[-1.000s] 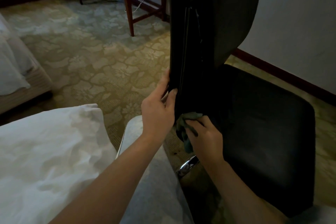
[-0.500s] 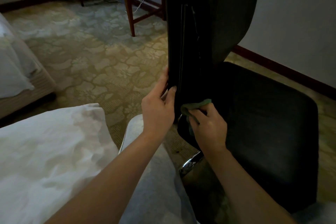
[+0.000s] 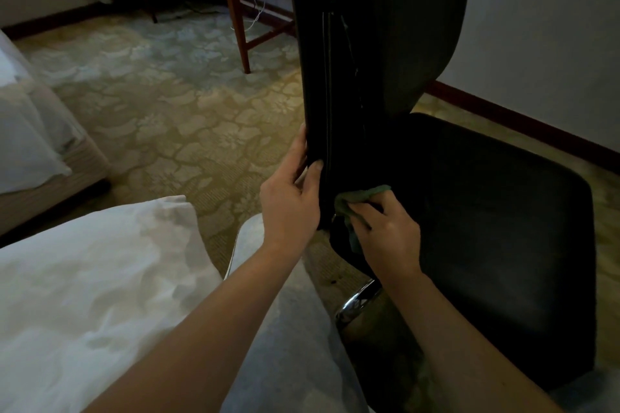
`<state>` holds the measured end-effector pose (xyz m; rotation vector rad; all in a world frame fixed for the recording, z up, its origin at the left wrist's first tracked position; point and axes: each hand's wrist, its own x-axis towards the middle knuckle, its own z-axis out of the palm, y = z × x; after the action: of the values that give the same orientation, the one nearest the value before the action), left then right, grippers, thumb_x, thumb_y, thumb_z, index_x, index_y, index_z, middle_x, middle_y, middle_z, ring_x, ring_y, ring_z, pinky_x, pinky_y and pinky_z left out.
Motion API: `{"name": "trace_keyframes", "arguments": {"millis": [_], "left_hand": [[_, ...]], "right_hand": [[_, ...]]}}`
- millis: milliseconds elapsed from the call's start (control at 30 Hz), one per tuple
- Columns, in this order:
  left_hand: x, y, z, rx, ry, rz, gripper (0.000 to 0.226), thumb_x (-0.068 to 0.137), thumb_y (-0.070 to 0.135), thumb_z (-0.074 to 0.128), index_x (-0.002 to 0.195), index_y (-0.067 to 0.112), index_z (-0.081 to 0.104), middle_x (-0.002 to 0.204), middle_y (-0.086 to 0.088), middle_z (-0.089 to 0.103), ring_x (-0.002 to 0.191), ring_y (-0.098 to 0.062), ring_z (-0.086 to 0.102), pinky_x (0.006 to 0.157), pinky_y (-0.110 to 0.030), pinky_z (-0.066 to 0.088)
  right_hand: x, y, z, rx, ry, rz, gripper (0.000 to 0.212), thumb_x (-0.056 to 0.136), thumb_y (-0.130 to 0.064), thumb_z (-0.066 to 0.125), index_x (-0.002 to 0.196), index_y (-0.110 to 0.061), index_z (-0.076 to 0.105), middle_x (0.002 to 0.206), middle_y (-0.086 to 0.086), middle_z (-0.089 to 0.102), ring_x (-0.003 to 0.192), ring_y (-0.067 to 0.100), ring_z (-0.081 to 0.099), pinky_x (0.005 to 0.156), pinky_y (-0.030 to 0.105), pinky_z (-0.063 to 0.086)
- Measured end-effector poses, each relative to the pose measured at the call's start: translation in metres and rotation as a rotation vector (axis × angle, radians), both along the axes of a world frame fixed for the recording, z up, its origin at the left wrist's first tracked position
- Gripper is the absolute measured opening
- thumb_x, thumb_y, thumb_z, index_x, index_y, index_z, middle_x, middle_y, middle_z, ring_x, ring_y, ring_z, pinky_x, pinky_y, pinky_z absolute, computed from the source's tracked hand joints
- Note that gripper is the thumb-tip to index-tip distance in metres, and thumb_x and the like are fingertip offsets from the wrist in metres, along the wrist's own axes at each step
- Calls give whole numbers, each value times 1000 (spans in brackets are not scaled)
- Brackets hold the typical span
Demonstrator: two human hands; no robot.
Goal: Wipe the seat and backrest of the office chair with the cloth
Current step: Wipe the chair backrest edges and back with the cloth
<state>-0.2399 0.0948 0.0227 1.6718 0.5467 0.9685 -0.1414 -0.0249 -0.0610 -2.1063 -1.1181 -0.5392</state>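
Note:
A black office chair stands side-on in front of me, its tall backrest rising to the top of the view and its seat spreading to the right. My left hand grips the near edge of the backrest low down, thumb on one side and fingers on the other. My right hand holds a small green cloth and presses it against the bottom of the backrest, just above the seat. Much of the cloth is hidden under my fingers.
A white bed cover lies at the lower left, and my grey-trousered knee sits beside it. A second bed is at the left edge. Wooden table legs stand behind the chair. A chrome chair base shows below the seat. Patterned carpet covers the floor.
My right hand with the cloth has slid a little upward along the bottom of the backrest. The left hand keeps its grip on the backrest's edge.

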Motion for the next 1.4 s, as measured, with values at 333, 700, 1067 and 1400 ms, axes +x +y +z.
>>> {"name": "trace_keyframes", "arguments": {"millis": [333, 700, 1067, 1400], "left_hand": [[0, 0, 0, -19, 18, -4, 55, 101, 4, 56, 150, 26, 43, 139, 14, 60, 128, 0, 56, 108, -25, 47], [1, 1, -5, -15, 19, 11, 55, 102, 6, 55, 148, 33, 41, 140, 11, 60, 129, -3, 56, 109, -34, 48], [2, -2, -7, -53, 14, 10, 55, 102, 7, 55, 151, 29, 42, 140, 12, 61, 130, -3, 55, 110, -36, 47], [1, 3, -5, -85, 10, -1, 54, 101, 3, 56, 149, 24, 45, 136, 12, 63, 128, -4, 58, 110, -38, 47]], "right_hand": [[-26, 35, -24, -206, 208, -153, 18, 78, -20, 82, 96, -21, 79, 96, 3, 66, 73, 25, 66, 55, 30, 52], [-35, -12, 9, 65, 58, -19, 27, 93, -25, 62, 111, -8, 74, 104, 11, 65, 86, 22, 66, 62, 35, 59], [-11, 9, -7, -12, 29, -53, 16, 88, -18, 68, 102, -11, 72, 99, 13, 62, 81, 28, 63, 48, 39, 54], [-44, 33, -17, -104, 257, -150, 19, 82, -16, 79, 100, -12, 77, 97, 8, 62, 70, 27, 65, 53, 32, 54]]}}
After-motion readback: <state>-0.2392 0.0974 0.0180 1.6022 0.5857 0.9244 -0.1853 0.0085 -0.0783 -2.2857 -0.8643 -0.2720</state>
